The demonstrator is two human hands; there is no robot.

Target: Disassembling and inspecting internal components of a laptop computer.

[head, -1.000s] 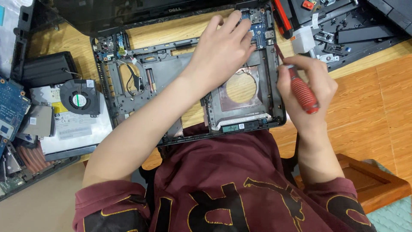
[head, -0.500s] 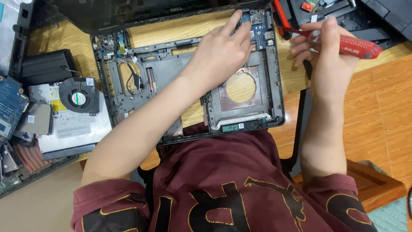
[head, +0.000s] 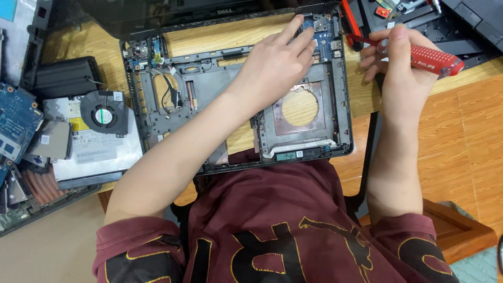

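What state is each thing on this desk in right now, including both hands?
Laptop base frame: stripped open, wood showing through.
Small blue circuit board: seated in the frame's far right corner.
Left hand: fingers resting on that board.
Right hand: closed around the screwdriver.
Red screwdriver: held level, off the frame.
Cooling fan: removed, lying on the optical drive.

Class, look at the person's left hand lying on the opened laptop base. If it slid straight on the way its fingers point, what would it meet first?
The left hand points up and right, its fingertips at the small blue circuit board in the laptop base corner. It would probably meet that board first; actual contact is unclear.
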